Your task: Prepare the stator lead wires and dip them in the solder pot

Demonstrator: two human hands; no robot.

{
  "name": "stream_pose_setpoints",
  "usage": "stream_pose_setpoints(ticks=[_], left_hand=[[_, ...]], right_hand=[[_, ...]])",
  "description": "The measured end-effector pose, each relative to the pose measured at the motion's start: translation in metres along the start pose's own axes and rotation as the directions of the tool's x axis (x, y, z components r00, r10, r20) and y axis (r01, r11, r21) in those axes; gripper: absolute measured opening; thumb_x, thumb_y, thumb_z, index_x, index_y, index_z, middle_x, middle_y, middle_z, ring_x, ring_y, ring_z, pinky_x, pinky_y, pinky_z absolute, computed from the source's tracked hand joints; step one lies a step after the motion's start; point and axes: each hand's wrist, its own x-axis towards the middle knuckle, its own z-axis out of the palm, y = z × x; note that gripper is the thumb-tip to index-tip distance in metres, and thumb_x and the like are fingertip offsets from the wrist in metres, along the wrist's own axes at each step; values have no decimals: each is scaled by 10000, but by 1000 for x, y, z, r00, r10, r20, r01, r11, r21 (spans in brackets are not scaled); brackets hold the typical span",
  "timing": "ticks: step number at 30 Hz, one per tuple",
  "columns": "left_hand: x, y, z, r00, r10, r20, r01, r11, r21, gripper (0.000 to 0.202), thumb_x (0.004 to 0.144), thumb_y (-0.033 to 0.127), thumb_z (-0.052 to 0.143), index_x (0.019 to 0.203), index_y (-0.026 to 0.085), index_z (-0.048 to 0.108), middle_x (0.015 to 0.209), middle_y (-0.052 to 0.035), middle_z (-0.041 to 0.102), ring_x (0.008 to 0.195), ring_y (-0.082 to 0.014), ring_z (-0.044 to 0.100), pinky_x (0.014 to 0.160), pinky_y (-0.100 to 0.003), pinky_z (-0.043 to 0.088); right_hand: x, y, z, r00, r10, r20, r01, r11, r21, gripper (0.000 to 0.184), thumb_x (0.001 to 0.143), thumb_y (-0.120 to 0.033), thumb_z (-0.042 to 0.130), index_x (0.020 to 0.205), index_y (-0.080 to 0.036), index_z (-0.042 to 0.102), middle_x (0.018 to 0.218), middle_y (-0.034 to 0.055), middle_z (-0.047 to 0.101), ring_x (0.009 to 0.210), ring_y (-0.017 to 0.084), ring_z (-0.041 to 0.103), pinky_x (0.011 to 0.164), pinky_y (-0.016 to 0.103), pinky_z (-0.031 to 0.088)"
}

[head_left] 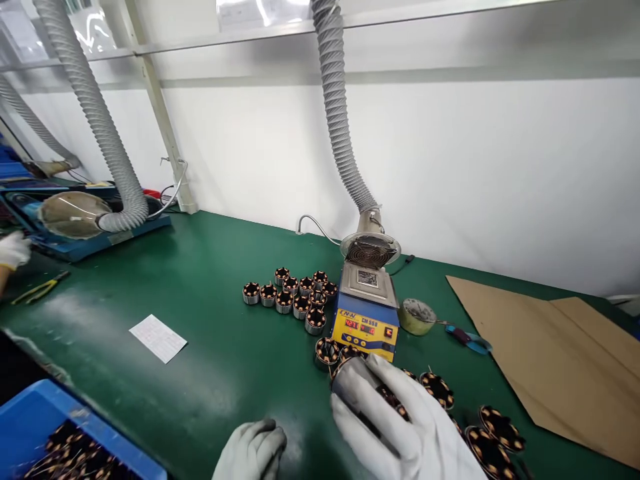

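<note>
My right hand (400, 427), in a white glove, reaches in front of the soldering pot and wraps its fingers round a wound motor stator (351, 379) with a grey metal side. More stators partly show between and behind the fingers. One stator (327, 352) stands just left of them, close to the pot's front corner. My left hand (251, 451), also gloved and with darkened fingertips, lies low over the green table with its fingers curled together. No object shows in it. The yellow and blue soldering pot (367, 327) has a lit red display.
Several stators (301, 305) stand grouped left of the pot, others (493, 447) at lower right. A tape roll (417, 316), blue-handled tool (469, 339), cardboard (555, 360), paper slip (158, 339), blue bin (75, 420), pliers (40, 288) and extraction hose (340, 107) surround. A co-worker's gloved hand (14, 251) shows far left.
</note>
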Motion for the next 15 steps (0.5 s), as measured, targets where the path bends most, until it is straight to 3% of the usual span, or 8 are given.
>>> stream_pose_setpoints(ticks=[4,7,12,15], left_hand=[[7,9,-4,992,-60,-111,57,998,-31,215,843,124,388,930,224,557,760,37,730,742,-108,689,659,-197,544],[13,14,-6,978,-84,-189,83,996,-11,244,899,189,317,883,219,559,702,24,720,668,-120,687,594,-223,550],[16,16,-10,980,-115,-159,113,993,-21,254,914,223,326,871,214,576,721,8,722,681,-123,687,601,-232,559],[13,16,-9,983,-119,-139,116,993,-29,246,908,217,341,875,216,585,736,3,725,693,-124,687,613,-232,560]], right_hand=[[7,-10,7,994,-79,-75,63,979,-193,376,815,-114,524,1131,-297,611,1142,24,648,1030,253,596,902,429,517],[9,-15,7,986,-92,-137,52,960,-274,248,860,-115,478,961,-249,661,1090,4,676,1010,212,595,939,386,492],[5,-12,0,988,-120,-95,88,954,-287,257,876,-138,470,1016,-257,649,1104,-6,668,1003,230,595,903,385,508],[-4,-8,3,985,-56,-162,43,996,-80,294,877,-137,480,1114,-256,606,1137,27,649,1048,232,585,891,365,513]])
